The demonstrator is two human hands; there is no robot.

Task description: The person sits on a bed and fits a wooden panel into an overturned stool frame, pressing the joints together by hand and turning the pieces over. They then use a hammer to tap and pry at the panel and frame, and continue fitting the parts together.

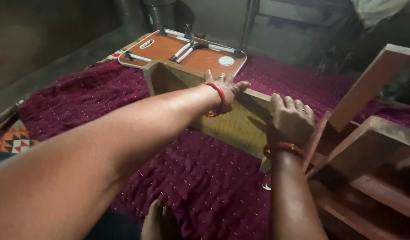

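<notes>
The wooden frame [240, 120] was partly cut off at right, while the left hand [227, 89] and right hand [291, 120] both gripped its top edge.

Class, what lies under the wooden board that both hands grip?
A maroon quilt spreads beneath the board; the left hand and right hand hold its top edge. The board hides whatever is directly underneath it.
</notes>
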